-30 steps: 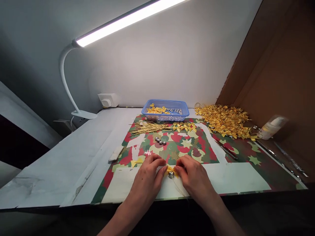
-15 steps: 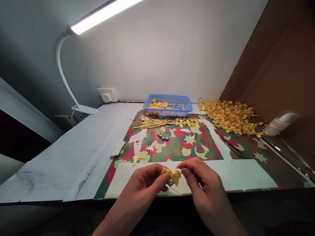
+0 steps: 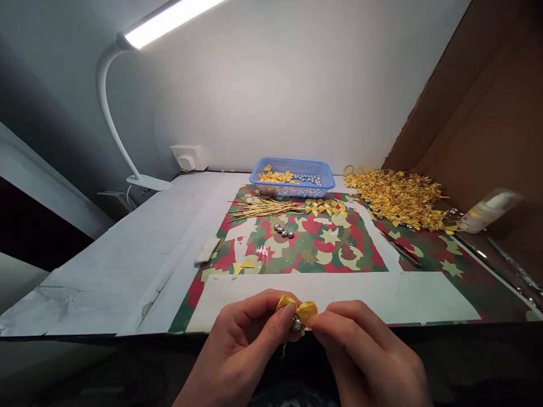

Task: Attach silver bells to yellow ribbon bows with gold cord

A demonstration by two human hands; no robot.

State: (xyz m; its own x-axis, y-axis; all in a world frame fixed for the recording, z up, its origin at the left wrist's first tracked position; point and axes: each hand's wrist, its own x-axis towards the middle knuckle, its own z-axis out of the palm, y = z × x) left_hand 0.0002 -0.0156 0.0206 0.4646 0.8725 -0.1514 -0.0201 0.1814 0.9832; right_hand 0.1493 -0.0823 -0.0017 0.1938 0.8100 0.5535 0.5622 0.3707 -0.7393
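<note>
Yellow bow (image 3: 307, 311) with silver ball (image 3: 297, 325), at six o'clock from the blue basket (image 3: 288, 189), pinched narrowly by the left hand (image 3: 252, 333); right hand (image 3: 371, 345) at the bow's four o'clock, its grip indeterminable. Apparent step: loop adjustment; the next move calls for steady left-hand support.

The left hand (image 3: 254, 333) covers part of a yellow bow (image 3: 307, 312), its thumb across the near loop, and part of the silver ball (image 3: 297, 324) just below. What the right hand (image 3: 369, 345) pinches at the bow's far side cannot be made out. A thin thread (image 3: 283, 351) drops from behind the left fingers, its upper end hidden. Both arms run out at the bottom edge, the lamp (image 3: 169, 24) at the top. The bottle (image 3: 487, 212) at right is blurred, its label unreadable. The basket's (image 3: 292, 193) near wall screens its lower contents; bows in the pile (image 3: 394, 195) overlap too densely to count.
</note>
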